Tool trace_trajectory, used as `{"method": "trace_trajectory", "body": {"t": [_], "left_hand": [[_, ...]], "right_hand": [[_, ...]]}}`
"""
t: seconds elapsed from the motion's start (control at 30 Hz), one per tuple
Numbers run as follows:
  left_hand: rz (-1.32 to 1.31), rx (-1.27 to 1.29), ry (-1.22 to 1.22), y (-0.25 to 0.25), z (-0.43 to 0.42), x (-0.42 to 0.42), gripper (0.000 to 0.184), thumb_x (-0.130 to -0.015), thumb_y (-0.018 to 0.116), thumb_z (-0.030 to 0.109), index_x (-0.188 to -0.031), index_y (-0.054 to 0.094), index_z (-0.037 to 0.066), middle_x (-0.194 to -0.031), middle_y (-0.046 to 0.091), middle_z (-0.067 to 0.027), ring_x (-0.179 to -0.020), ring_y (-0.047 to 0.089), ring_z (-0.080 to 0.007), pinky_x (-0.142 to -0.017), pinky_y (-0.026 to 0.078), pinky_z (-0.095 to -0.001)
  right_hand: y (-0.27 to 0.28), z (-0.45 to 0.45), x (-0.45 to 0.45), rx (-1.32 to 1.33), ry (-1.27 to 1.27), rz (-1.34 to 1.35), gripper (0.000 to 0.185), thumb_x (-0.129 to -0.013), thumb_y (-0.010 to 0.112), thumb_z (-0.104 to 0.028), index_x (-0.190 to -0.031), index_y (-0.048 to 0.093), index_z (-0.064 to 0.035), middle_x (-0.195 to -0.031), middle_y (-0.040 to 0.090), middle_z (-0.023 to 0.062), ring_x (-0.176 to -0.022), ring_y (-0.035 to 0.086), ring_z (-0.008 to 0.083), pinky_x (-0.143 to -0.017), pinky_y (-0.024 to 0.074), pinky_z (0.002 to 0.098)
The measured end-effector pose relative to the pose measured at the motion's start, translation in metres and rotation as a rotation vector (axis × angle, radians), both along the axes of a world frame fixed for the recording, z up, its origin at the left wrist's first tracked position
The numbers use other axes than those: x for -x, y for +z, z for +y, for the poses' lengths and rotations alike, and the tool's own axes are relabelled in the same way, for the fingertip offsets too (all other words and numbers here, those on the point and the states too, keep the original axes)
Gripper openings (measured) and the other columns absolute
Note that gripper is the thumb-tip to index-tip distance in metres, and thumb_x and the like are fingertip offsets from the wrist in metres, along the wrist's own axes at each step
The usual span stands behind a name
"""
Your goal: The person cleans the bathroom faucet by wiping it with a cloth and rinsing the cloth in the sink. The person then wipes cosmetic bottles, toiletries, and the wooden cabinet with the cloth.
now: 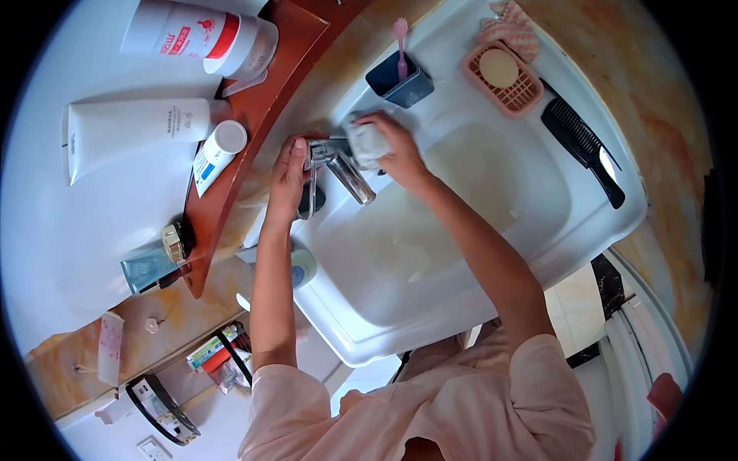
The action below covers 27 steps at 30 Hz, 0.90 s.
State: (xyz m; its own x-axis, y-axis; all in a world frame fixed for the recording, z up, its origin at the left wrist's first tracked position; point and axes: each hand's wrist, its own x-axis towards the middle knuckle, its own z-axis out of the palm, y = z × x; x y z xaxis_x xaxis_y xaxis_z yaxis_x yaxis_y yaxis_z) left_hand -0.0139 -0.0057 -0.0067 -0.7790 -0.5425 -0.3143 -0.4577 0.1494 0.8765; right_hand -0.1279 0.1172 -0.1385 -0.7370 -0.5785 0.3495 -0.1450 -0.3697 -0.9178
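Note:
A chrome faucet (350, 175) rises at the back edge of the white sink (338, 323), its spout pointing over the basin. My left hand (288, 175) is closed around the faucet's handle end, thumb on top. In my right hand (401, 154) is a bunched pale grey cloth (367, 142), pressed against the far side of the faucet; the cloth is slightly blurred. Cloudy, pale water (461, 192) seems to stand in the basin. Just beyond my right hand stands a dark cup (407, 88) with a pink toothbrush (401, 46) in it.
On the sink's rim lie a pink soap dish (519, 96) with a cream soap bar (499, 68), a patterned cloth (511, 31) and a black comb (584, 142). A reddish shelf (269, 100) at left bears a white tube (138, 127), jars and a blue bottle (146, 270).

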Motion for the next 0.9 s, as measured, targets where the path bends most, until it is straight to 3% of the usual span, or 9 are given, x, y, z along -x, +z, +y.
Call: {"method": "trace_trajectory", "body": {"t": [0.07,0.23,0.3,0.43,0.53,0.63,0.73,0.87,0.9], "left_hand": [[-0.02,0.016,0.0,0.0,-0.002,0.0,0.038,-0.099,0.04,0.042,-0.117,0.054,0.011,-0.108,0.06,0.0002,-0.096,0.055,-0.0089,-0.082,0.045,-0.0261],[-0.049,0.057,0.041,0.008,0.006,0.002,0.043,-0.098,0.04,0.044,-0.123,0.051,0.011,-0.109,0.059,-0.0004,-0.098,0.054,-0.0098,-0.084,0.044,-0.0261],[-0.079,0.038,0.108,0.023,0.014,0.002,0.043,-0.098,0.046,0.035,-0.129,0.047,0.006,-0.117,0.057,-0.0059,-0.106,0.053,-0.0152,-0.092,0.041,-0.0282],[0.39,0.19,0.157,0.024,0.029,-0.043,0.041,-0.094,0.053,0.01,-0.131,0.042,-0.005,-0.13,0.051,-0.0177,-0.124,0.047,-0.0234,-0.104,0.033,-0.033],[0.412,0.215,0.354,0.027,0.085,-0.097,0.032,-0.096,0.049,0.01,-0.125,0.047,-0.005,-0.126,0.054,-0.0175,-0.118,0.052,-0.022,-0.101,0.037,-0.0324],[0.254,0.036,0.322,-0.024,0.138,-0.138,0.031,-0.093,0.053,0.006,-0.124,0.052,0.004,-0.122,0.057,-0.0094,-0.111,0.055,-0.018,-0.094,0.043,-0.0289],[0.307,-0.102,0.475,-0.058,0.172,-0.145,0.036,-0.09,0.058,0.005,-0.125,0.05,0.004,-0.12,0.056,-0.0091,-0.107,0.057,-0.0174,-0.092,0.045,-0.0289],[0.186,-0.322,0.39,-0.135,0.176,-0.153,0.048,-0.087,0.064,0.013,-0.13,0.045,0.007,-0.12,0.054,-0.0075,-0.104,0.057,-0.0177,-0.089,0.046,-0.0293],[0.173,-0.399,0.362,-0.154,0.177,-0.147,0.05,-0.088,0.063,0.015,-0.133,0.042,0.008,-0.12,0.053,-0.0062,-0.106,0.056,-0.018,-0.088,0.047,-0.0305]], "right_hand": [[0.004,-0.011,-0.014,-0.001,0.019,0.013,0.048,-0.062,0.066,0.006,-0.107,0.055,-0.0071,-0.108,0.057,0.0121,-0.106,0.053,0.0329,-0.09,0.044,0.0384],[-0.017,0.053,-0.025,-0.414,0.17,0.256,0.05,-0.062,0.066,0.005,-0.109,0.055,-0.009,-0.106,0.056,0.0117,-0.103,0.053,0.0358,-0.088,0.0455,0.0395],[-0.007,0.095,-0.026,-0.405,0.128,0.142,0.048,-0.068,0.065,0.003,-0.113,0.054,-0.0079,-0.105,0.058,0.0108,-0.099,0.057,0.0328,-0.086,0.0473,0.0377],[-0.01,0.17,-0.013,-0.489,-0.021,-0.263,0.045,-0.087,0.059,-0.009,-0.13,0.044,-0.0076,-0.113,0.058,0.0114,-0.1,0.06,0.0241,-0.084,0.0485,0.033],[-0.049,0.21,-0.02,-0.838,0.011,-0.355,0.05,-0.09,0.058,-0.014,-0.136,0.039,-0.0079,-0.123,0.053,0.0167,-0.103,0.059,0.0274,-0.086,0.0481,0.0348],[-0.019,0.21,-0.033,-0.987,0.214,0.085,0.052,-0.092,0.056,-0.026,-0.136,0.038,-0.0068,-0.132,0.045,0.0223,-0.106,0.058,0.0327,-0.088,0.0479,0.0398],[0.016,0.195,-0.028,-1.337,0.222,0.523,0.058,-0.093,0.049,-0.041,-0.138,0.035,-0.0068,-0.141,0.033,0.0251,-0.107,0.056,0.0392,-0.088,0.047,0.045],[0.086,0.168,-0.041,-1.621,0.296,0.351,0.056,-0.094,0.044,-0.047,-0.122,0.053,0.0014,-0.115,0.058,0.0264,-0.104,0.057,0.0389,-0.087,0.0466,0.0438],[0.089,0.167,-0.045,-1.515,0.238,0.383,0.051,-0.095,0.047,-0.042,-0.11,0.061,0.0044,-0.097,0.065,0.0244,-0.098,0.06,0.0378,-0.086,0.047,0.0409]]}}
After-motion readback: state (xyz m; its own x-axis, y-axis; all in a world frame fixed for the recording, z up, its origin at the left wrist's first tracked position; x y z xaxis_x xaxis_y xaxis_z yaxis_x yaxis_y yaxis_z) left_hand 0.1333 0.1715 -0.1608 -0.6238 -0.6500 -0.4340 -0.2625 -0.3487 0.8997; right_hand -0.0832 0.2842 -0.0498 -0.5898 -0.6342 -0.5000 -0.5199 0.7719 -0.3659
